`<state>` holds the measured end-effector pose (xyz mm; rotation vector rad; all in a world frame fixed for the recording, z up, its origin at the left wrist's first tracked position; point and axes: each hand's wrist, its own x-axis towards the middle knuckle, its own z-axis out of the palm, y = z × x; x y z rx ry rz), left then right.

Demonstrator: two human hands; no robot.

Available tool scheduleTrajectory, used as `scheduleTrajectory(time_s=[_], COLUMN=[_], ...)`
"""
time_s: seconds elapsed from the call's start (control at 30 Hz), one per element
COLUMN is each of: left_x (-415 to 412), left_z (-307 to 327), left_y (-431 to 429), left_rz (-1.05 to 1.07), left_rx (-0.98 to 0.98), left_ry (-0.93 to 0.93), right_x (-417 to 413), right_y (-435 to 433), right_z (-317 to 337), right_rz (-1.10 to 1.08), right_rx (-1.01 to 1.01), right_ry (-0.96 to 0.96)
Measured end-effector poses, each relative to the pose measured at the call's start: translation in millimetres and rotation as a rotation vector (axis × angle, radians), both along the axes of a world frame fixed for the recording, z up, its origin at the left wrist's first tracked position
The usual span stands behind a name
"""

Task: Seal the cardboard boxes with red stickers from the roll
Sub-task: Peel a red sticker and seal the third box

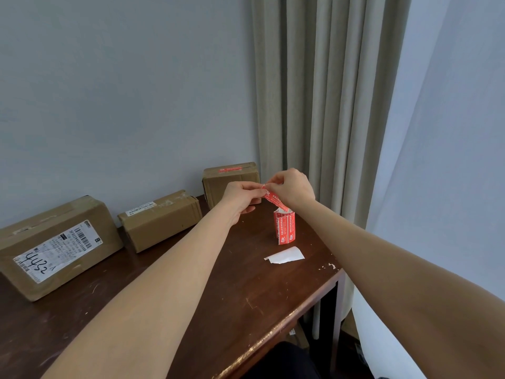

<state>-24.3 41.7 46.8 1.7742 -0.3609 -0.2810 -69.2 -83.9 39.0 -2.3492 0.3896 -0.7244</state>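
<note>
1. Above worktop [259,291], my L hand [240,197] & R hand [293,187] fingers pinch red sticker [269,196]; roll [284,227] upright just below.
2. Risk: uneven pull may tear sticker or fold glue onto itself.

Three cardboard boxes block the back of the counter [191,296] along the wall [123,91]: the labelled box [57,244] at the left, the middle box [161,220] near it, and the far box [232,181] in the corner by the curtain [314,105]. The broad near part lies open from the front edge, apart from the upright sticker roll [285,227] and a flat paper scrap [285,255] toward the right side. The left hand [240,198] and right hand [292,188] pinch a red sticker strip [270,196] running down to the roll, barring the way to the far box.
</note>
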Motion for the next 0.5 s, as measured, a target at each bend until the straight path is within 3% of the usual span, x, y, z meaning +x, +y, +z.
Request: scheduleTrajectory(time_s=[0.3,0.5], left_x=[-0.4,1.4], left_z=[0.4,-0.9], left_y=[0.5,1.3], left_rz=[0.046,0.102], left_rx=[-0.014,-0.032], left_ry=[0.017,0.031], right_x=[-3.1,1.2], right_y=[5.5,4.0], right_z=[0.1,-1.1], right_rz=[-0.02,-0.038], right_rx=[0.046,0.263], right_ry=[-0.036,-0.067])
